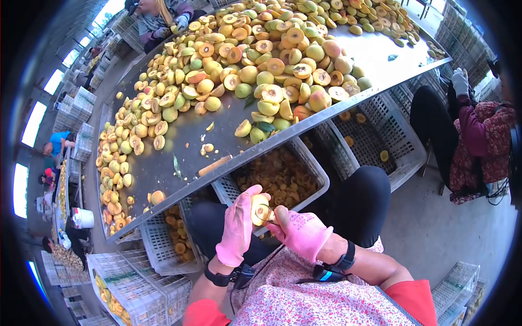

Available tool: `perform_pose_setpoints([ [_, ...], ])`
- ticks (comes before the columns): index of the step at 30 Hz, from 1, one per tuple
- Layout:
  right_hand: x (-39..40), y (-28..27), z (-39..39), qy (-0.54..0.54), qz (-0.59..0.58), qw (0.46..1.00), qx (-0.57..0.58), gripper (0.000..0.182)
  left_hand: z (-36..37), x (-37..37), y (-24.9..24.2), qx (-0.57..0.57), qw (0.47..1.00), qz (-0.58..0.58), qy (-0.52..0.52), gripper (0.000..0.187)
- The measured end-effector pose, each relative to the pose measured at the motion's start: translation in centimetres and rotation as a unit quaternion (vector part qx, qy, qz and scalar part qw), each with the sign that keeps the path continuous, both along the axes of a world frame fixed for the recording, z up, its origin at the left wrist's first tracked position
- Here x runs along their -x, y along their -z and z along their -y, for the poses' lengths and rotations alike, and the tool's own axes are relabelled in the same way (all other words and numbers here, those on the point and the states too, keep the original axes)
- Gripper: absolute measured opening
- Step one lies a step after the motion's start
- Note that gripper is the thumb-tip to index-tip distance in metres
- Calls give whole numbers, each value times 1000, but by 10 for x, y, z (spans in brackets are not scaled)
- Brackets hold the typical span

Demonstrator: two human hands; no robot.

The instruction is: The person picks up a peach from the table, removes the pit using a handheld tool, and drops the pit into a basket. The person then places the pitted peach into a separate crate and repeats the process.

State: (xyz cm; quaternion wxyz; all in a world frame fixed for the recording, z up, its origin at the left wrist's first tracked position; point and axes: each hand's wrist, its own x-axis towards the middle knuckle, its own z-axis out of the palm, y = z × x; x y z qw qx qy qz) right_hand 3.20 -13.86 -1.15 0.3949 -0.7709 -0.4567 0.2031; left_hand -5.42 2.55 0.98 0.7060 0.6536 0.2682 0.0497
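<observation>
In a pink glove, my left hand [237, 225] is closed around a yellow peach half [260, 209], its cut face turned up and the brown pit area showing. My right hand [302, 231], also gloved in pink, presses its fingertips at the fruit's right edge. A thin dark piece of a small tool shows between its fingers and the peach; the rest is hidden in the glove. Both hands are above my lap, just in front of a white plastic crate [324, 187] of cut peach pieces [280, 176].
A metal table [190, 136] heaped with halved peaches [261, 46] lies ahead, its raised rim facing me. A wooden handle [215, 165] rests near that rim. More crates [405, 136] stand below and at left. People sit at right [481, 130] and at the far side [163, 22].
</observation>
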Motion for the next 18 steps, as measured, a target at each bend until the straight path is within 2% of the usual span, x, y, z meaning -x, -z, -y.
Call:
perform_pose_setpoints([
  [2,4,1,-3,1,-9,1000,12,29,-2,1,2,-41,999,-8,12,63],
  [4,6,-3,-9,5,-22,1000,8,30,5,-6,3,73,995,53,-49,63],
  [5,8,-4,-11,15,-38,999,4,30,8,-6,5,90,991,66,-77,63],
  [8,6,7,-9,-3,-53,999,4,31,7,-3,11,67,994,57,-63,63],
  [10,-3,5,-5,-14,-94,995,11,31,9,0,12,115,990,57,-64,68],
  [12,-11,0,-4,-30,-129,991,14,31,9,3,0,168,977,117,-57,72],
  [14,-13,-2,2,-54,-196,979,7,34,4,8,-12,138,982,125,-37,77],
  [16,-10,2,3,-60,-198,978,14,35,-2,13,-14,24,991,128,20,80],
  [18,-7,0,1,-54,-253,966,-15,34,-3,15,-16,-2,990,137,20,79],
])
